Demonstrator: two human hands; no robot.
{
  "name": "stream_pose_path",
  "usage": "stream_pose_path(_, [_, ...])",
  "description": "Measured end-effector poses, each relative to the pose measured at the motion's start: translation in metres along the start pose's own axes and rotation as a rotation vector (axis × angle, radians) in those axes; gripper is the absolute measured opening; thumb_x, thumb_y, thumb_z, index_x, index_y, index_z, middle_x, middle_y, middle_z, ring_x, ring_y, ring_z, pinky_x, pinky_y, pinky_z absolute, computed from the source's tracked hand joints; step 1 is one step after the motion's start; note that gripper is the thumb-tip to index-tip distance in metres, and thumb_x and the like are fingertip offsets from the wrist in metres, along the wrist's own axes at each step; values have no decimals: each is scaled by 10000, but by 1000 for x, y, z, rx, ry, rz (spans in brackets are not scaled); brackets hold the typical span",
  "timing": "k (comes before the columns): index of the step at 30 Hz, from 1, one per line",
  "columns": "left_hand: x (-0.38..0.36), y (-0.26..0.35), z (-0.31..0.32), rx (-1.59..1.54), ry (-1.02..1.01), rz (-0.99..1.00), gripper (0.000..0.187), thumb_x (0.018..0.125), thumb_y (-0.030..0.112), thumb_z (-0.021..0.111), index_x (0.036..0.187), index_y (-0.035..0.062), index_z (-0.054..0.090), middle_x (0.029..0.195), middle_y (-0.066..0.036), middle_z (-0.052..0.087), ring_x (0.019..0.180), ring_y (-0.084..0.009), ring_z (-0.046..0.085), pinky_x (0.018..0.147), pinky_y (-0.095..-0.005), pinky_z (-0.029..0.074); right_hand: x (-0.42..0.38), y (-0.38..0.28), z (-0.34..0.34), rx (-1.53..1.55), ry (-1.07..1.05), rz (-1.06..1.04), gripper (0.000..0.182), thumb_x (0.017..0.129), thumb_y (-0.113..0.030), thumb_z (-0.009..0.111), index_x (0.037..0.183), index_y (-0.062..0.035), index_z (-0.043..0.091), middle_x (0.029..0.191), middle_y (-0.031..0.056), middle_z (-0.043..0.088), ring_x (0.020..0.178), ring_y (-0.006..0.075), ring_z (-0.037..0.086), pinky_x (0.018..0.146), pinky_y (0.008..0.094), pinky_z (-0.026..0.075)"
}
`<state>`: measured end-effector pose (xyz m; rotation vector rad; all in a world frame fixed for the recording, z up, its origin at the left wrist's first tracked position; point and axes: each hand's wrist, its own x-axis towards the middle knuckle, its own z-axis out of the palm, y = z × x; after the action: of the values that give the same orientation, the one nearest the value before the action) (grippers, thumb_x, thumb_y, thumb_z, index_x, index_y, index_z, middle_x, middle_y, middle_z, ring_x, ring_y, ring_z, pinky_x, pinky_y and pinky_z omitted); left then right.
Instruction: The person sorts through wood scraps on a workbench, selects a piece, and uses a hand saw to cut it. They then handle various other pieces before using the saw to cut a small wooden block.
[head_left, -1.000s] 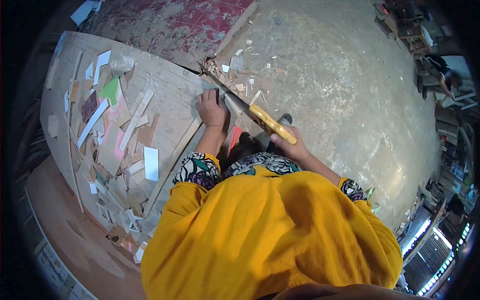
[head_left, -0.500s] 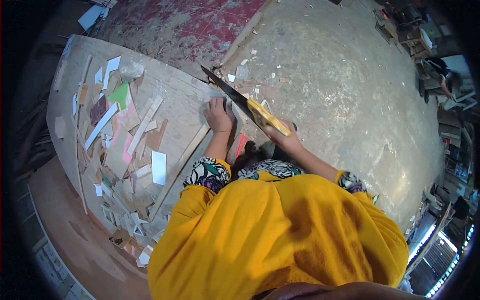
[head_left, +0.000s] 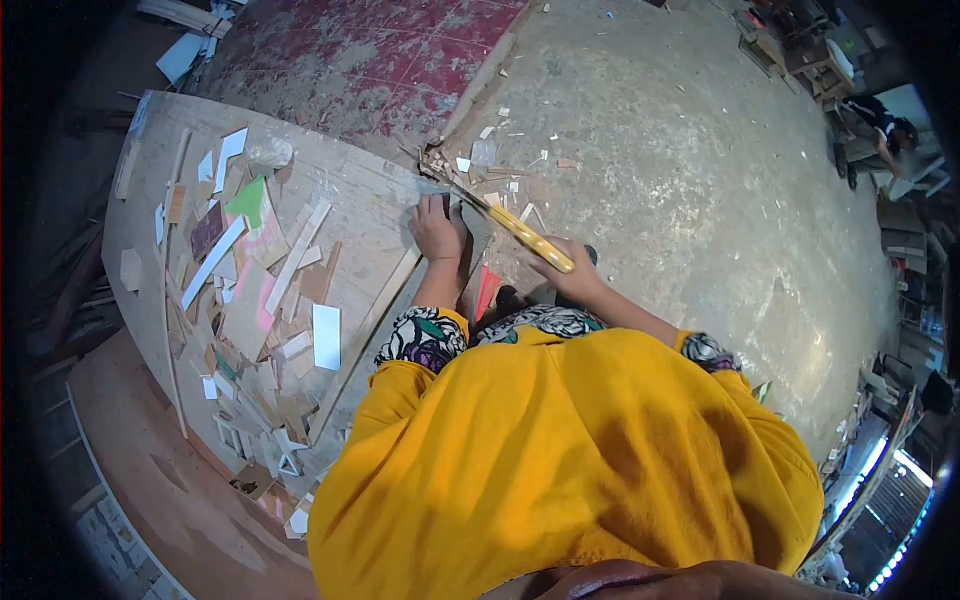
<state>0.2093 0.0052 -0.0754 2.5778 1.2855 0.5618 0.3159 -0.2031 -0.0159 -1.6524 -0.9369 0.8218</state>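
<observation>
My right hand [head_left: 570, 268] is wrapped round the yellow handle of a hand saw [head_left: 532, 236]. The blade points up and left, past the corner of the work table [head_left: 375, 170], and shows nearly edge-on. Close to the blade, my left hand [head_left: 438, 230] rests at the table's edge with its fingers curled. A dark piece [head_left: 456, 210] shows beside its thumb; what the fingers grip is mostly hidden. A long wood strip [head_left: 375, 305] lies on the table beside my left forearm.
Wood offcuts, a white rectangular piece [head_left: 327, 337] and a green-painted piece [head_left: 247, 203] litter the table's left part. A clear plastic cup [head_left: 270, 153] lies at the back. Scraps [head_left: 484, 152] dot the concrete floor. Another person [head_left: 885, 130] is bent over at far right.
The saw has turned from showing its flat side to nearly edge-on, and its tip has dropped toward the table corner. My left hand stays at the edge. The whole view has shifted slightly.
</observation>
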Motion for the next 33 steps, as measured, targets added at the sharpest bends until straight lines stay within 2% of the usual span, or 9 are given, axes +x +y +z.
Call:
stream_pose_path(3, [1,-4,1,-76,21,40,261,690,164,632,937,120,561,973,-44,527,946,-268,487,777,-435,391,-24,-7,-25,193,87,48,203,782,-183,635,858,0,590,668,70,554,589,137,488,568,287,407])
stream_pose_path(6, [3,-8,-1,-163,-4,64,248,696,147,617,936,117,563,978,-54,528,953,-278,485,793,-439,393,-32,7,-44,-15,44,161,185,780,-160,635,851,4,585,658,45,536,599,120,465,572,281,401])
stream_pose_path(9, [10,-10,-5,-199,-36,72,239,699,129,612,931,102,559,978,-74,537,943,-295,500,790,-427,411,-39,2,-51,81,148,207,188,776,-150,639,856,10,582,670,39,535,631,110,461,597,272,404])
stream_pose_path(14, [18,-7,-18,-524,-290,-39,321,696,84,609,1010,61,553,954,-128,574,880,-319,564,756,-382,456,-44,-3,-56,56,186,178,193,781,-159,638,850,11,577,668,43,540,628,117,471,597,277,405])
stream_pose_path(15, [21,-10,-17,-521,-295,-35,321,696,84,609,1010,61,553,954,-128,574,880,-319,564,756,-382,456,-43,-1,-54,61,191,181,193,781,-159,638,850,11,577,668,43,540,628,117,471,597,277,405])
stream_pose_path(17, [26,-14,-13,-399,-297,297,313,689,61,591,1002,79,586,888,-133,592,797,-286,582,724,-358,465,-41,4,-49,17,216,118,191,784,-171,640,824,4,572,648,37,530,607,116,466,576,274,397])
stream_pose_path(26, [31,-5,-12,-494,-420,315,195,682,76,610,874,45,624,750,-130,579,663,-239,546,625,-316,436,-40,-9,-41,27,233,107,184,788,-176,644,772,-14,559,619,23,504,582,101,449,546,265,378])
stream_pose_path(29, [32,-3,-13,-484,-484,266,175,685,92,634,850,38,615,806,-132,598,742,-274,581,663,-353,459,-41,-11,-40,44,250,117,184,783,-169,647,759,-14,551,615,24,497,580,101,444,542,266,375])
stream_pose_path(33, [33,-6,-11,-540,-461,245,305,653,93,672,950,50,617,734,-101,583,652,-213,545,628,-291,445,-41,-8,-38,45,262,95,184,779,-164,649,749,-15,544,605,22,488,573,102,437,535,270,370])
